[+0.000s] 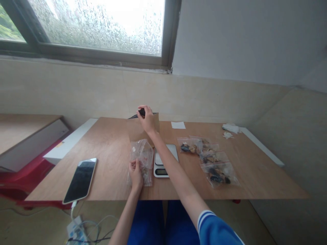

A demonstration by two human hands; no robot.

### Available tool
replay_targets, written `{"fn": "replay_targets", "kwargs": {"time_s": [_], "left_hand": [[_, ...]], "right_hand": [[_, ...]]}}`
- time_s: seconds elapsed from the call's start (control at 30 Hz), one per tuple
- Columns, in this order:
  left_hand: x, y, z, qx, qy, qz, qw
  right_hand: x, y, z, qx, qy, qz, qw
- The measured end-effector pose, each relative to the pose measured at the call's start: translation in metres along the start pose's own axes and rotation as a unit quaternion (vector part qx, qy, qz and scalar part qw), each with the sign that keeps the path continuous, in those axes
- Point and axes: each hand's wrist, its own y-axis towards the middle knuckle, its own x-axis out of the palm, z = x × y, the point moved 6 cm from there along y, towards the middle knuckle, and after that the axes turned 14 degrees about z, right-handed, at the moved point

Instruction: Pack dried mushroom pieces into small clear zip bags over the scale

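My left hand (135,174) grips the lower part of a crumpled clear plastic bag (143,158) with small pale contents on the plywood table (107,163). Far across the table, my right hand (147,119) closes on a small black-handled tool (141,112) with a thin dark tip, possibly scissors. It is above a brown kraft paper bag (136,131). A digital kitchen scale (160,160) lies between my hands, partly behind my right forearm. Several zip bags of dark shells and tan pieces (217,173) lie to the right of it.
A smartphone (80,180) lies at the table's left. A white paper slip (178,125) and a white cloth (231,128) sit at the far edge. A power strip with cables (76,231) is on the floor, and a red object (25,173) stands left of the table.
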Motion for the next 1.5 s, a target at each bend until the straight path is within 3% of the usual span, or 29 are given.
{"fn": "replay_targets", "kwargs": {"time_s": [0.33, 0.57, 0.67, 0.87, 1.07, 1.33, 1.5], "left_hand": [[-0.001, 0.002, -0.004, -0.006, -0.003, -0.003, 1.0], [-0.001, 0.001, -0.002, -0.003, -0.003, -0.004, 1.0], [0.0, 0.001, -0.001, -0.001, -0.003, -0.003, 1.0], [-0.001, 0.002, -0.003, 0.002, 0.003, 0.002, 1.0], [-0.001, 0.002, -0.003, 0.002, -0.002, 0.001, 1.0], [0.0, 0.001, -0.002, -0.005, -0.004, -0.001, 1.0], [0.0, 0.001, -0.001, -0.003, -0.002, -0.001, 1.0]], "right_hand": [[0.008, 0.007, 0.003, 0.085, -0.115, -0.017, 0.99], [0.012, 0.006, 0.003, 0.155, -0.114, 0.053, 0.98], [0.015, 0.004, 0.002, 0.134, -0.132, 0.037, 0.981], [0.017, -0.007, -0.009, 0.035, -0.26, -0.061, 0.963], [0.014, -0.01, -0.009, -0.008, -0.283, -0.099, 0.954], [0.012, -0.009, -0.001, 0.015, -0.227, -0.106, 0.968], [-0.004, -0.007, -0.007, 0.002, -0.032, -0.056, 0.998]]}}
